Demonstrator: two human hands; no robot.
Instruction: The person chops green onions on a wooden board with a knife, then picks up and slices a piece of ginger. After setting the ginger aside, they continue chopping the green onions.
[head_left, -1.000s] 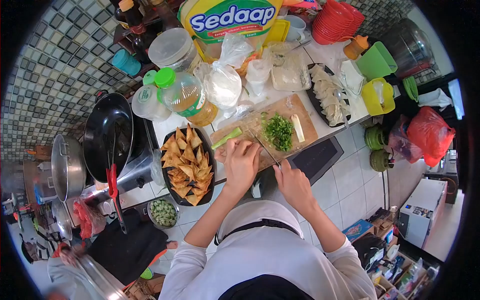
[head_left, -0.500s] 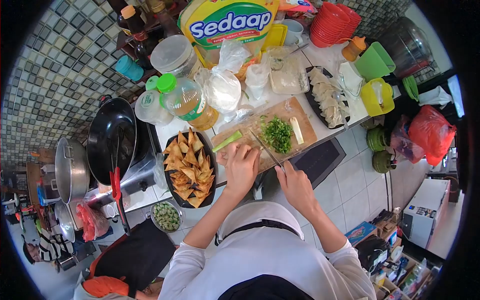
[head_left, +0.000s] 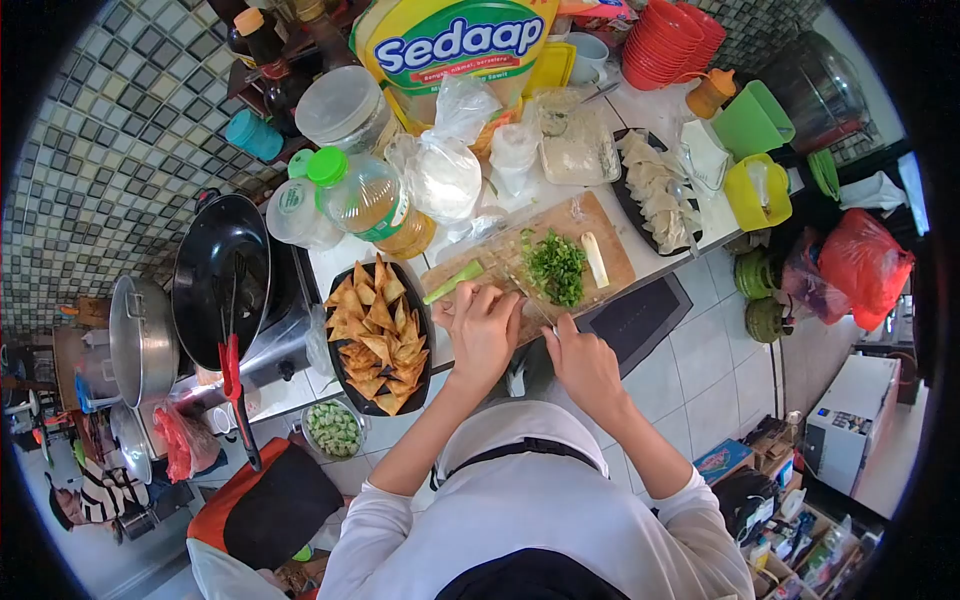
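Note:
My left hand (head_left: 480, 325) is closed, its curled fingers pressed down on a spring onion at the near edge of the wooden cutting board (head_left: 606, 225). Beside its knuckles a pale green spring onion stalk (head_left: 455, 281) lies on the board. My right hand (head_left: 584, 364) grips the handle of a knife (head_left: 537, 309), whose blade points up and left, close to my left fingertips. A pile of chopped green leaves (head_left: 556, 268) sits past the blade, with a white spring onion piece (head_left: 595, 260) to its right. My fingers partly hide what is under them.
Left of the board stands a black plate of fried triangular pastries (head_left: 378, 340). Behind are an oil bottle (head_left: 375, 205) and a plastic tub (head_left: 580, 150); a black plate of pale wrappers (head_left: 655, 195) is right. A wok (head_left: 222, 270) with a red-handled tool (head_left: 232, 380) is far left.
My right hand and the knife have shifted slightly left and down, and the blade sits closer to my left fingers. At lower left, a person in orange has moved out of view.

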